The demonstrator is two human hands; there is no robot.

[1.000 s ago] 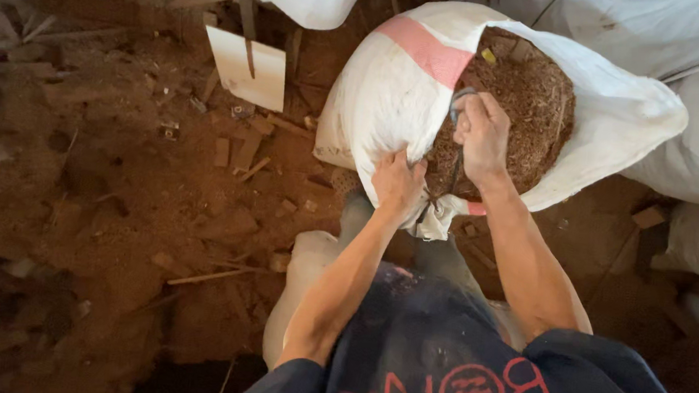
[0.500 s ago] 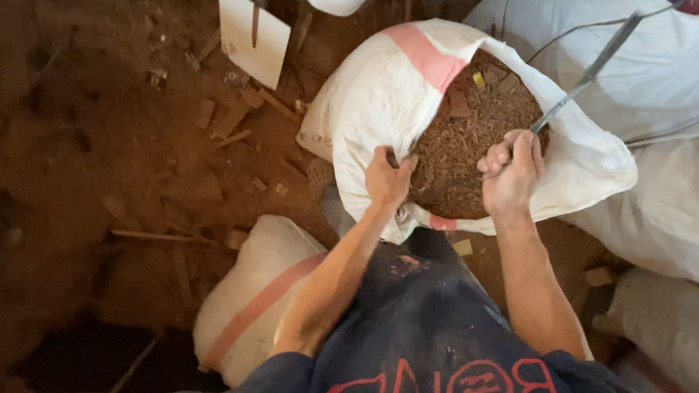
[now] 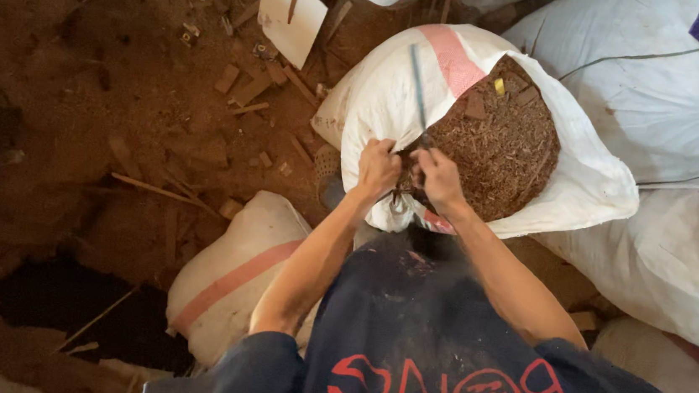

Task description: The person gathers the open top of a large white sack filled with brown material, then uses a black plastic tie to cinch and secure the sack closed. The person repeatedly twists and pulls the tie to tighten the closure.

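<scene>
Nearest, both fists work at the near lip of the open white sack (image 3: pixel 392 99) standing on the dirt floor (image 3: pixel 104 116): the left hand (image 3: pixel 379 167) is closed on a bunch of the cloth rim, the right hand (image 3: pixel 438 177) clenched beside it, apparently around a thin dark cord (image 3: pixel 417 84) running up across the sack. Packed with brown wood chips (image 3: pixel 497 142), the sack looks heavy and slack-walled, the woven cloth soft but tough, best gripped by its gathered rim. Beyond lie wood scraps (image 3: pixel 245 90) and a white board (image 3: pixel 289 14).

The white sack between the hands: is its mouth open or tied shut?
Open. The white sack shows brown wood shavings filling its mouth, while the left hand and right hand grip the near rim.
</scene>
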